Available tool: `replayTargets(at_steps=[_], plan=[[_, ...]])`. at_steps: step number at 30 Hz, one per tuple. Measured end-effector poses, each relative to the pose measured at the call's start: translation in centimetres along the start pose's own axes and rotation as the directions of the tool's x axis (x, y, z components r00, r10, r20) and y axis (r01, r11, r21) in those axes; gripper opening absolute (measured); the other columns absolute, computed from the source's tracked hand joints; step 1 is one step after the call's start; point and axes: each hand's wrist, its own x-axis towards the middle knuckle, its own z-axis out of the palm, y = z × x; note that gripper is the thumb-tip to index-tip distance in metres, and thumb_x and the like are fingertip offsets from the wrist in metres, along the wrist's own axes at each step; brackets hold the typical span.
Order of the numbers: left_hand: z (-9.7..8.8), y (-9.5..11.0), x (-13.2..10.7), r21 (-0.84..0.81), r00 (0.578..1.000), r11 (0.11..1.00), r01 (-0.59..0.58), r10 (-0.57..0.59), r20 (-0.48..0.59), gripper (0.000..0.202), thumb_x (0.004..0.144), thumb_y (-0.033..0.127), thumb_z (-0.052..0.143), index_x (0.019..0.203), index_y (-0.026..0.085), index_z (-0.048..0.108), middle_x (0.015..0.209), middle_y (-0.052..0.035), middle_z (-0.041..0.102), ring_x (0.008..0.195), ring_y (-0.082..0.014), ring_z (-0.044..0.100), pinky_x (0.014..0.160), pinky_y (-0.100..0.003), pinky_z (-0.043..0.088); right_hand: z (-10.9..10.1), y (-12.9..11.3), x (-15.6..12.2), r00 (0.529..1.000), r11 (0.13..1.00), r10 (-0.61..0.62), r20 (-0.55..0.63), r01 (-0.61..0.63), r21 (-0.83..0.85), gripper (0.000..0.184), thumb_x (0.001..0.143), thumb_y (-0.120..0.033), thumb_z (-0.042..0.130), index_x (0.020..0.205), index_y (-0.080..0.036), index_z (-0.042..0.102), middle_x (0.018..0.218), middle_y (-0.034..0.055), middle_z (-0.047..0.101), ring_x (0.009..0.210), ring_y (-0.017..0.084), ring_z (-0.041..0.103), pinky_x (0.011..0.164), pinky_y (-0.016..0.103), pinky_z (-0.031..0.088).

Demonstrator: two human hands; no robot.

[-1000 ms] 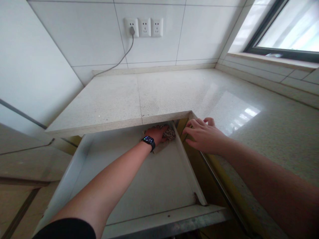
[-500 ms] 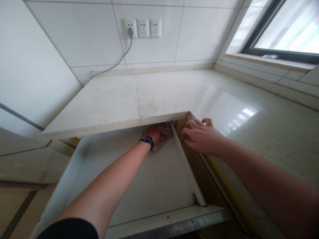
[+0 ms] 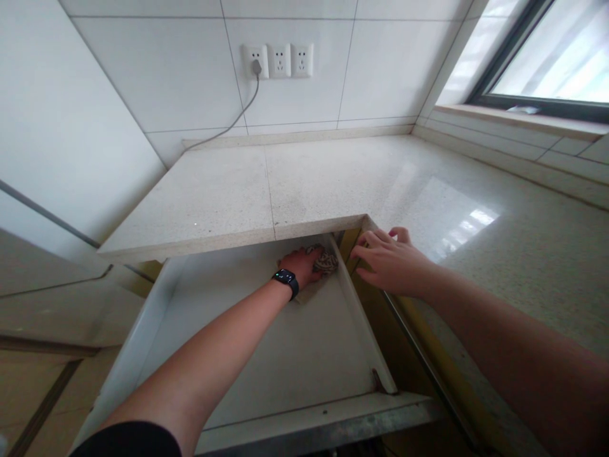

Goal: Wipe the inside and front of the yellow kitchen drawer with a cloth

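Observation:
My left hand, with a black smartwatch on the wrist, presses a patterned cloth against the bottom of a pulled-out white drawer. The cloth is bunched, dark and light, and lies near the drawer's back right corner; part of it is hidden under the fingers. A beige edge of it shows below the hand. My right hand rests at the countertop's inner corner, to the right of the drawer, fingers apart and bent, holding nothing.
The countertop edge overhangs the drawer's back. On the tiled wall are sockets with a grey cord plugged in. A window is at upper right, a white cabinet panel at left. The drawer's front rail runs along the bottom.
My left hand has drawn the cloth slightly toward me, out from beneath the counter edge. My right hand keeps its place at the corner. The view has shifted a little.

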Motion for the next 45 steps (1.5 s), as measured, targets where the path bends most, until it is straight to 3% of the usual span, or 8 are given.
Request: replayTargets(at_steps=[18, 30, 39, 42, 45], plan=[[0.3, 1.8, -3.7, 0.004, 0.997, 0.997, -0.083, 0.083, 0.007, 0.074, 0.081, 0.067, 0.060, 0.147, 0.046, 0.036, 0.113, -0.0083, 0.061, 0.094, -0.0323, 0.064, 0.073, -0.041, 0.051, 0.0, 0.1, -0.1, 1.000, 1.000, -0.001, 0.004, 0.001, 0.006, 0.028, 0.089, -0.040, 0.051, 0.105, -0.024, 0.067, 0.113, 0.0112, 0.060, 0.108, 0.030, 0.053, 0.097, 0.052, 0.023], [0.6, 2.9, -5.5, 0.001, 0.990, 0.990, -0.140, 0.140, 0.011, 0.075, 0.081, 0.067, 0.062, 0.147, 0.044, 0.038, 0.113, -0.0088, 0.061, 0.097, -0.0322, 0.063, 0.077, -0.042, 0.051, 0.2, 0.2, 0.0, 1.000, 1.000, -0.007, -0.002, 0.007, 0.003, 0.027, 0.088, -0.040, 0.052, 0.104, -0.023, 0.067, 0.113, 0.0118, 0.061, 0.108, 0.031, 0.054, 0.096, 0.052, 0.024], [-0.9, 4.1, -8.6, -0.039, 0.949, 0.952, -0.305, 0.307, 0.068, 0.084, 0.075, 0.074, 0.061, 0.149, 0.042, 0.037, 0.113, -0.0092, 0.062, 0.100, -0.0335, 0.062, 0.075, -0.043, 0.052, 0.0, 0.0, 0.0, 1.000, 1.000, -0.007, 0.001, 0.007, 0.021, 0.025, 0.087, -0.037, 0.053, 0.102, -0.023, 0.067, 0.110, 0.0111, 0.062, 0.106, 0.031, 0.055, 0.095, 0.052, 0.025], [-1.4, 4.2, -8.9, -0.065, 0.944, 0.949, -0.307, 0.313, 0.107, 0.081, 0.076, 0.066, 0.065, 0.148, 0.043, 0.036, 0.113, -0.0077, 0.063, 0.098, -0.0316, 0.065, 0.073, -0.040, 0.053, 0.0, 0.0, 0.0, 1.000, 1.000, -0.004, -0.003, 0.004, 0.024, 0.025, 0.087, -0.038, 0.053, 0.102, -0.023, 0.067, 0.110, 0.0116, 0.062, 0.107, 0.031, 0.055, 0.095, 0.052, 0.024], [-2.4, 3.7, -7.7, -0.105, 0.958, 0.958, -0.265, 0.274, 0.084, 0.076, 0.078, 0.054, 0.068, 0.147, 0.045, 0.037, 0.114, -0.0041, 0.065, 0.093, -0.0287, 0.067, 0.071, -0.037, 0.053, -0.1, 0.0, 0.0, 1.000, 0.999, 0.002, 0.010, -0.003, 0.034, 0.027, 0.087, -0.039, 0.053, 0.103, -0.022, 0.067, 0.111, 0.0122, 0.062, 0.108, 0.032, 0.054, 0.095, 0.052, 0.024]])
